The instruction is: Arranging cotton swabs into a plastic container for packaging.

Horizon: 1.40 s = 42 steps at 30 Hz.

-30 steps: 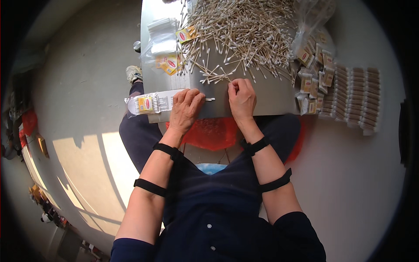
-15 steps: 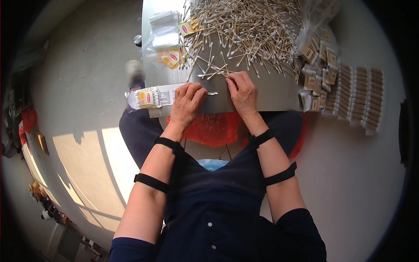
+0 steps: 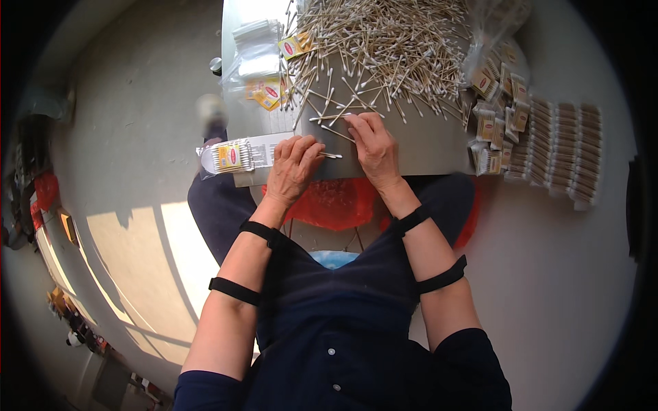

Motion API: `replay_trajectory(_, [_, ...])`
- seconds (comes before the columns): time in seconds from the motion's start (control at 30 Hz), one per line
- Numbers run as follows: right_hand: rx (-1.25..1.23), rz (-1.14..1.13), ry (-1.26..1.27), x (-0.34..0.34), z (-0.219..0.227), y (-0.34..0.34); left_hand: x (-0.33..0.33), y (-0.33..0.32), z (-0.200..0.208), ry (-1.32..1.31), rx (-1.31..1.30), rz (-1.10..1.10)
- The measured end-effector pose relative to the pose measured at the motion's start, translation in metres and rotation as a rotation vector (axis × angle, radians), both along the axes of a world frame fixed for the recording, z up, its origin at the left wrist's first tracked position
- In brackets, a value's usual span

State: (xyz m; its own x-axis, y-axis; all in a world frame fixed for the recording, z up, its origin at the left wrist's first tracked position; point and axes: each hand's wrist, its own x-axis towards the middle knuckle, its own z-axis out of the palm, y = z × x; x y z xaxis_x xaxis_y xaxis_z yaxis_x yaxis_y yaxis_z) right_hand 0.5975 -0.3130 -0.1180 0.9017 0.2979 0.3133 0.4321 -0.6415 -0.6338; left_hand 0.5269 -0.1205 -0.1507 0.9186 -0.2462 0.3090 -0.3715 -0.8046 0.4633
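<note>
Pinching a few cotton swabs (image 3: 332,155), your left hand (image 3: 295,166) is over the near edge of the table (image 3: 432,152) in the head view. White tips poke out to the right of the curled fingers; exact count hidden. Your right hand (image 3: 375,148) is to its right, the two apart. Its thumb and fingertips are drawn close at the right end of a loose swab (image 3: 329,117); can't tell whether they grip it. More loose ones cross each other just beyond your hands, and the big swab pile (image 3: 384,48) covers the far middle.

Left of your left hand: a clear pack (image 3: 232,157) of swabs with a yellow label, near left corner, beside a white printed sheet (image 3: 264,145) that runs toward your fingers. Far left: clear plastic bags (image 3: 258,51), yellow cards (image 3: 266,92) just nearer. Right side: heaped small packs (image 3: 488,127), then long rows of packed swabs (image 3: 558,154). Red plastic (image 3: 336,202) shows below the near edge, between your legs.
</note>
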Motion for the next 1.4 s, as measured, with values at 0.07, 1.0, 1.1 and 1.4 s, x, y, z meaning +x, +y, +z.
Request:
replay_trajectory(0.07, [-0.067,0.049,-0.032,0.019,-0.002,-0.002,0.004,-0.006,0.007,-0.035,0.032,0.016])
replay_trajectory(1.0, [0.019,-0.073,0.056,0.017,-0.004,0.018,0.005,-0.005,0.001,0.020,0.077,-0.013])
replay_trajectory(1.1, [-0.073,0.013,-0.027,0.017,-0.008,0.011,0.005,-0.004,0.000,0.016,0.091,-0.004])
replay_trajectory(1.4, [0.116,-0.134,0.132,0.013,0.000,0.010,0.006,-0.004,-0.001,0.016,0.071,-0.003])
